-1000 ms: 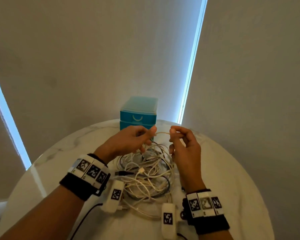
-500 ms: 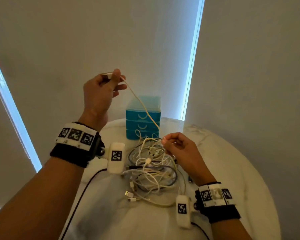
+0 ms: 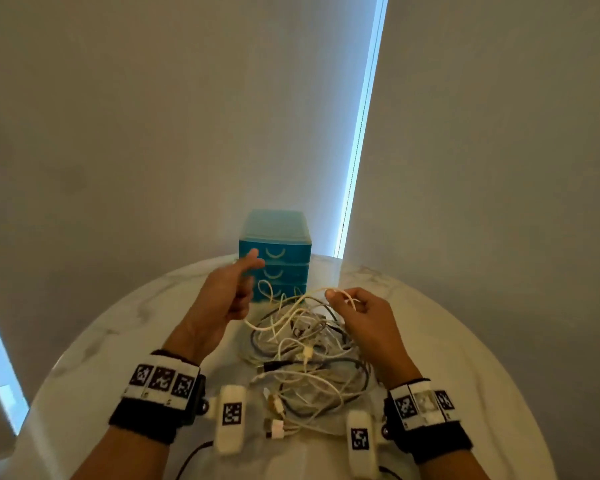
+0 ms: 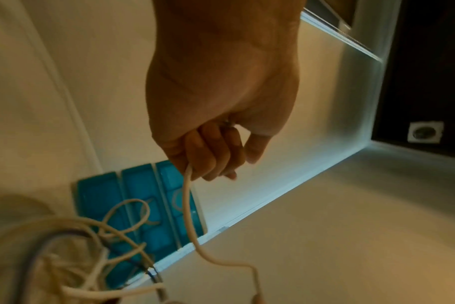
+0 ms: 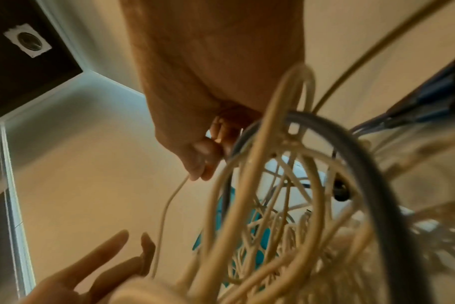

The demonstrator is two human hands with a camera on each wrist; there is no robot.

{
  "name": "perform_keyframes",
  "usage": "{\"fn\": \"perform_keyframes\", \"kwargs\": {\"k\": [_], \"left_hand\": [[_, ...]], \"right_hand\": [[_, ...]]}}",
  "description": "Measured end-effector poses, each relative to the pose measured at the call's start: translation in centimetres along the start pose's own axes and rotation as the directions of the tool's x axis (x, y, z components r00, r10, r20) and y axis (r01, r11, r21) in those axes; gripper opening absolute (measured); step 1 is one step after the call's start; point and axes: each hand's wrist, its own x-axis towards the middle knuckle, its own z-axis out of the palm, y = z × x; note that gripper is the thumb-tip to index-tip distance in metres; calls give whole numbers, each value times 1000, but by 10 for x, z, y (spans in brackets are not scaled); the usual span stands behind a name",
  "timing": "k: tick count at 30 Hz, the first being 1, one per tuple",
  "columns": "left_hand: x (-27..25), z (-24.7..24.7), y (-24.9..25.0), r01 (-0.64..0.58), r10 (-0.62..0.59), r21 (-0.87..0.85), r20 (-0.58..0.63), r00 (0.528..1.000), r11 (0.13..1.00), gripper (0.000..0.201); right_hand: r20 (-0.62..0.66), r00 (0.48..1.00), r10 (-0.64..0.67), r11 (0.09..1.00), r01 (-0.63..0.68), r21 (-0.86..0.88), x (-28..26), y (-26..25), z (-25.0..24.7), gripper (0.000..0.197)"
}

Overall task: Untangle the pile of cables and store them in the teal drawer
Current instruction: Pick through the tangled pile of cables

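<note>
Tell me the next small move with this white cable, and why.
Probably lift the left hand up and away again. It grips the white cable, the right hand pinches the same cable, and the pile on the table looks still tangled; the teal drawers look closed.

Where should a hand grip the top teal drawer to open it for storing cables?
Hook fingertips into the curved handle at the front centre of the top teal drawer, coming from the person's side. All three drawers are closed, and the left hand is nearest.
</note>
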Motion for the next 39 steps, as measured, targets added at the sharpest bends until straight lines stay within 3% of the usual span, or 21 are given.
{"fn": "perform_keyframes", "kwargs": {"k": [2, 4, 8, 10, 13, 15, 17, 20, 22, 25, 27, 28, 31, 32, 33, 35, 36, 39], "left_hand": [[-8, 1, -7, 16, -24, 223, 32, 999, 975, 47], [-14, 9, -12, -32, -17, 450, 104, 994, 893, 54], [-14, 32, -23, -237, 38, 608, 322, 946, 758, 49], [-11, 37, -16, -262, 125, 503, 290, 949, 824, 44], [2, 33, 4, -285, 294, 218, -8, 956, 933, 38], [9, 31, 6, -316, 315, 8, -137, 939, 949, 36], [7, 31, -4, -287, 264, -114, -179, 948, 951, 34], [2, 17, -22, -214, 188, -102, -222, 957, 971, 34], [2, 5, -27, -183, 190, 52, -231, 954, 982, 37], [-2, -3, -27, -92, 133, 395, -76, 988, 914, 43], [-6, -3, -27, -65, 78, 441, -12, 997, 895, 42], [-8, -3, -25, -71, 82, 431, -7, 997, 899, 41], [-12, -3, -11, -121, 150, 356, -55, 987, 927, 40], [-13, -2, -8, -145, 178, 332, -70, 982, 932, 39], [-14, -1, -6, -164, 198, 315, -78, 977, 935, 39], [-17, 2, -6, -182, 209, 313, -55, 976, 932, 44], [-18, 4, -7, -185, 203, 344, -18, 979, 921, 46], [-21, 12, -11, -224, 144, 531, 188, 971, 817, 47]], "right_hand": [[57, 998, 42, 990, -49, 134, 4, -2, 3, 16], [138, 989, 60, 949, -99, 300, 7, -8, 8, 12], [177, 984, -29, 974, -12, 226, 3, -7, 11, 25], [178, 982, -59, 985, 27, 173, 1, -5, 5, 18], [233, 970, -63, 997, 49, 64, 0, -1, -3, 20], [294, 952, -86, 991, 112, -72, 1, 6, -8, 15], [310, 945, -104, 970, 165, -178, 1, 11, -13, 9], [144, 977, -159, 972, 180, -149, 1, 12, -19, 7], [2, 971, -237, 963, 235, -131, -2, 7, -25, 13], [-129, 959, -251, 965, 239, -106, -5, 0, -33, 15], [-140, 966, -218, 970, 199, -139, -4, -3, -37, 12], [-190, 953, -238, 965, 208, -162, -2, -5, -39, 10], [-451, 821, -351, 934, 339, -110, 7, -19, -47, 10], [-439, 818, -371, 925, 367, -97, 8, -22, -45, 11], [-357, 852, -384, 922, 372, -104, 7, -23, -40, 12], [-91, 922, -377, 919, 360, -159, 0, -24, -24, 10], [-7, 918, -396, 903, 388, -183, -3, -22, -17, 10], [-35, 897, -441, 885, 428, -183, -3, -19, -8, 16]]}}
